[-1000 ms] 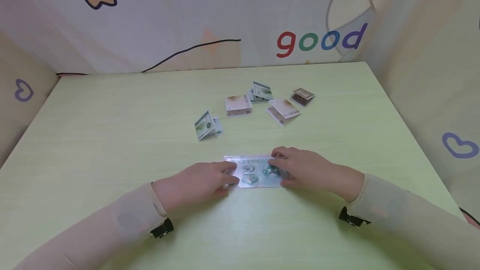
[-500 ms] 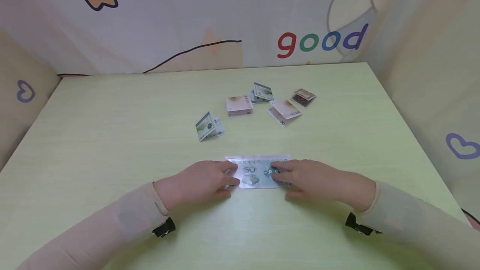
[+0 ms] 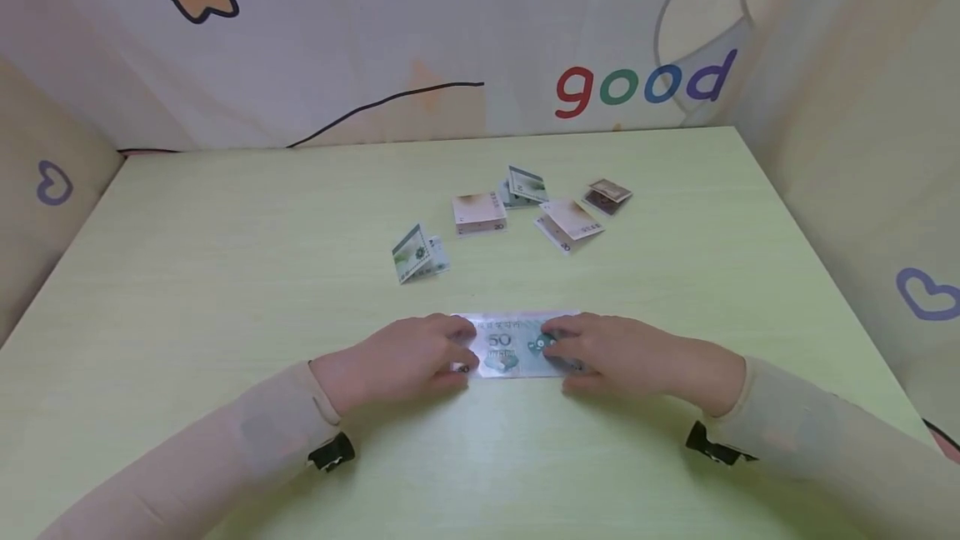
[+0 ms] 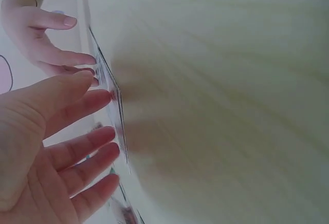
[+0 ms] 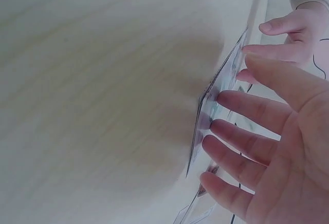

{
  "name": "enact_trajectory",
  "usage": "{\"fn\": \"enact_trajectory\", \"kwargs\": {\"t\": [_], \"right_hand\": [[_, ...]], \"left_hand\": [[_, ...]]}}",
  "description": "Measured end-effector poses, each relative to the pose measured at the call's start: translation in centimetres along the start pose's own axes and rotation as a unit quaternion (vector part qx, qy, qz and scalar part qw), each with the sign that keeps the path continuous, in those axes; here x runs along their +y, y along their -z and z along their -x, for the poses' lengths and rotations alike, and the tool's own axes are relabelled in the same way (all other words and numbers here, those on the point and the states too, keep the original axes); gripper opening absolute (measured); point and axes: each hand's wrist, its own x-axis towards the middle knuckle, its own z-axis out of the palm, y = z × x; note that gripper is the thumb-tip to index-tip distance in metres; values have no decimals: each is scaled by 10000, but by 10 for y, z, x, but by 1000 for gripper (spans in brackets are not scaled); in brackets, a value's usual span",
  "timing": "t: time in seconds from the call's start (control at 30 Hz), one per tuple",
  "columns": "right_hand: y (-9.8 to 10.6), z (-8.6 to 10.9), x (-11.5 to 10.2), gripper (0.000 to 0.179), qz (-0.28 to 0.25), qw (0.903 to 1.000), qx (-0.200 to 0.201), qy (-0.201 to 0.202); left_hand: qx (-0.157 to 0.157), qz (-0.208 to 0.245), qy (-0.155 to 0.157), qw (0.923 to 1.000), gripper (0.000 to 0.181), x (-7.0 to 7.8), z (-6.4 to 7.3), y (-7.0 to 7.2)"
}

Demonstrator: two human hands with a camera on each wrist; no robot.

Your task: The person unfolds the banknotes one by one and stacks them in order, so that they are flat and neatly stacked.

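Note:
A pale green banknote [image 3: 517, 363] marked 50 lies flat before me, its long side running left to right. My left hand [image 3: 405, 358] rests its fingertips on the note's left end. On the right end lie the fingertips of my right hand [image 3: 633, 352]. In the left wrist view the fingers of my left hand [image 4: 61, 136] are spread and fairly straight, touching the note [image 4: 106, 75]. The right wrist view shows my right hand [image 5: 277, 142] likewise, fingers extended against the note [image 5: 223, 77]. Both thumbs stay apart from it. The note's two ends are partly hidden under my fingers.
Beyond the note stand several folded notes: a green one [image 3: 412, 255] at left, a pinkish one [image 3: 480, 211], another green one [image 3: 527, 184], a pinkish 20 [image 3: 573, 219] and a brown one [image 3: 609, 190]. The pale table [image 3: 225, 257] ends at a printed curtain [image 3: 337, 32].
My right hand has shifted slightly right and nearer, uncovering some of the note's far right edge. My left hand and the folded notes have hardly moved.

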Motion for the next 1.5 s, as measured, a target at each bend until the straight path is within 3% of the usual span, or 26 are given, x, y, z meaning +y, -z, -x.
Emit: {"fn": "enact_trajectory", "kwargs": {"t": [0.27,0.4,0.53,0.73,0.93,1.07,1.33,1.5], "right_hand": [[3,-2,2,44,-271,9993,132,-242],[11,-6,10,44,-721,9923,417,-919],[19,-11,28,41,-1571,9661,1168,-1680],[23,-19,55,41,-2290,9232,2157,-2208],[23,-32,72,43,-2588,8904,2472,-2811],[22,-40,81,45,-2753,8775,2501,-3029],[19,-51,94,44,-2824,8757,2485,-3029],[17,-55,97,41,-2717,8783,2484,-3050]], "left_hand": [[430,-38,126,9990,24,-3,1,5],[832,165,273,9960,24,-5,4,7],[1119,375,431,9921,23,-6,7,7],[1415,603,570,9864,23,-9,12,6],[1690,740,584,9811,20,-8,15,8],[1778,782,613,9790,19,-8,17,9],[1831,971,832,9747,20,-10,22,8],[1767,1058,771,9755,20,-11,25,6]]}}
